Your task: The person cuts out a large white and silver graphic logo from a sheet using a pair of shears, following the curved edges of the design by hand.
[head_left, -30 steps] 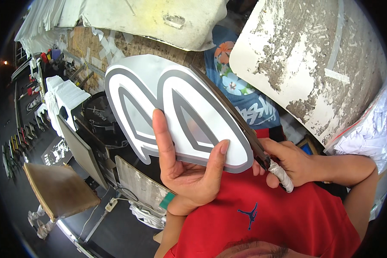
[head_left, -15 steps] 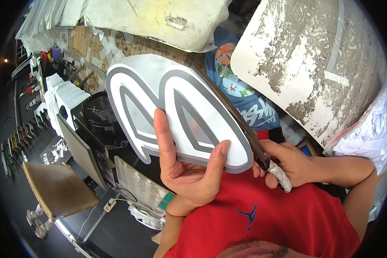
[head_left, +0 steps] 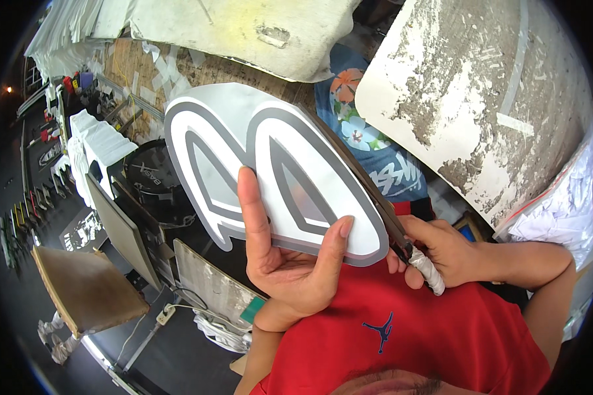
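Observation:
My left hand (head_left: 296,270) holds a stiff, flat sheet (head_left: 234,141) printed with a rounded white shape with grey outlines. Its index finger and thumb lie over the front, while the remaining fingers are hidden behind. My right hand (head_left: 445,250) grips long dark scissors (head_left: 375,191) by a handle wrapped in whitish tape. The blades run up along the sheet's right edge, close together; whether they bite into it I cannot make out. Much of the sheet's outline is trimmed close to the print, with a pale grey strip left along the top.
A paint-flaked board (head_left: 454,99) leans at the upper right, beside a bag of white scraps (head_left: 553,210). Blue floral cloth (head_left: 362,125) covers my legs. To the left stand a brown padded stool (head_left: 89,289), a grey panel (head_left: 122,230) and a black round container (head_left: 151,168).
Both hands keep their grips, and the sheet and scissors stay nearly in place. The view has shifted very slightly.

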{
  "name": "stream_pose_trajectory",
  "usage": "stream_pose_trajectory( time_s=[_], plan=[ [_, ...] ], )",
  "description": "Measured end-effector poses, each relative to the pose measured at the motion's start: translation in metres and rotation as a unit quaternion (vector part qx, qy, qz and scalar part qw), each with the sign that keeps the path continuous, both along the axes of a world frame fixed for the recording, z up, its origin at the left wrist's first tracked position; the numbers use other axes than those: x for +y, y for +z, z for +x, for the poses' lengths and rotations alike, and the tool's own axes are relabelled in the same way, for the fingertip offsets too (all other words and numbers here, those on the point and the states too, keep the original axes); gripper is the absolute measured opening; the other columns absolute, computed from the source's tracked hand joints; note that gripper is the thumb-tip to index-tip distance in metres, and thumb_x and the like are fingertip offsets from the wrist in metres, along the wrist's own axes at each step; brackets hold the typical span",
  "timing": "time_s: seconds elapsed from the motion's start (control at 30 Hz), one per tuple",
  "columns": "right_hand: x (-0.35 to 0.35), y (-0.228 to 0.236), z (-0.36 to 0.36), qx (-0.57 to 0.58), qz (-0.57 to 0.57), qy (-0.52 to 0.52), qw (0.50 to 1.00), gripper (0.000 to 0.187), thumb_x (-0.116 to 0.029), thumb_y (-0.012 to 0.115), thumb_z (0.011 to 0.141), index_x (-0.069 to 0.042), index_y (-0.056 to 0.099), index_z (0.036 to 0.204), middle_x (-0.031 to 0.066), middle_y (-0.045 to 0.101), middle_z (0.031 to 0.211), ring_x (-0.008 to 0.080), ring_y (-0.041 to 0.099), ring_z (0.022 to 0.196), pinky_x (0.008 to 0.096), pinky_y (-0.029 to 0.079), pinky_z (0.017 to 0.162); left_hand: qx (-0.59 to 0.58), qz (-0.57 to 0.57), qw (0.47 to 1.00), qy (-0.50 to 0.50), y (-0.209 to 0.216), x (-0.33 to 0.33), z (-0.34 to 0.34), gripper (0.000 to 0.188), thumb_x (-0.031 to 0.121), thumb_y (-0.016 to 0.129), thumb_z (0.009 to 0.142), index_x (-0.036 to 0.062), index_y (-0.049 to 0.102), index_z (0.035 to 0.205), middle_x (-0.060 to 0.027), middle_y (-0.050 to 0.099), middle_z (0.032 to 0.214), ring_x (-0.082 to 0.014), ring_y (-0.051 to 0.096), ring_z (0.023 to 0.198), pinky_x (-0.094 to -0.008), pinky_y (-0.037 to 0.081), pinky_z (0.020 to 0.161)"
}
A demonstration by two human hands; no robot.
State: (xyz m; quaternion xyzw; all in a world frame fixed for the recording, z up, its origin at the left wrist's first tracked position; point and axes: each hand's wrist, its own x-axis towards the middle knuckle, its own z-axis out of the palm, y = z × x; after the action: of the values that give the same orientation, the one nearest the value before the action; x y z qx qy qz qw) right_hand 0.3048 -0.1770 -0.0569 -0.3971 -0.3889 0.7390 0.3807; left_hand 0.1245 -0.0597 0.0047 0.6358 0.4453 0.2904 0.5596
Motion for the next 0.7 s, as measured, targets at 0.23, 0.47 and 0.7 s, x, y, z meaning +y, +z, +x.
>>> stream_pose_trajectory(
  time_s=[0.23, 0.47, 0.7],
  plan=[
    [-0.0002, -0.0013, -0.0007, 0.002, 0.018, -0.007, 1.0, 0.061, -0.009, 0.062, 0.091, -0.005, 0.035, 0.146, 0.0028, 0.069, 0.074, 0.0182, 0.07, 0.07, 0.0312, 0.053, 0.064, 0.003, 0.018, 1.0, -0.006, -0.0015, 0.0006, 0.0008, 0.097, -0.015, 0.065, 0.083, 0.0034, 0.004, 0.157, -0.0242, 0.044, 0.144, -0.0244, 0.056, 0.12, -0.0333, 0.049, 0.097],
    [-0.0011, -0.0019, -0.0006, 0.003, 0.006, 0.002, 1.0, 0.055, -0.013, 0.057, 0.096, -0.004, 0.035, 0.146, 0.0031, 0.069, 0.074, 0.0182, 0.07, 0.071, 0.0317, 0.054, 0.065, 0.007, 0.016, 1.0, -0.005, -0.0005, 0.0007, 0.0003, 0.097, -0.014, 0.065, 0.083, 0.003, 0.004, 0.157, -0.025, 0.044, 0.144, -0.0251, 0.056, 0.12, -0.0336, 0.049, 0.097],
    [-0.0011, -0.0015, -0.0005, -0.007, 0.002, 0.006, 1.0, 0.054, -0.013, 0.057, 0.096, -0.004, 0.036, 0.144, 0.004, 0.07, 0.076, 0.0187, 0.07, 0.071, 0.0314, 0.054, 0.065, 0.0, 0.017, 1.0, -0.005, -0.0012, 0.001, -0.0002, 0.097, -0.014, 0.065, 0.083, 0.0023, 0.004, 0.157, -0.0253, 0.044, 0.143, -0.0254, 0.056, 0.12, -0.0336, 0.049, 0.097]
  ],
)
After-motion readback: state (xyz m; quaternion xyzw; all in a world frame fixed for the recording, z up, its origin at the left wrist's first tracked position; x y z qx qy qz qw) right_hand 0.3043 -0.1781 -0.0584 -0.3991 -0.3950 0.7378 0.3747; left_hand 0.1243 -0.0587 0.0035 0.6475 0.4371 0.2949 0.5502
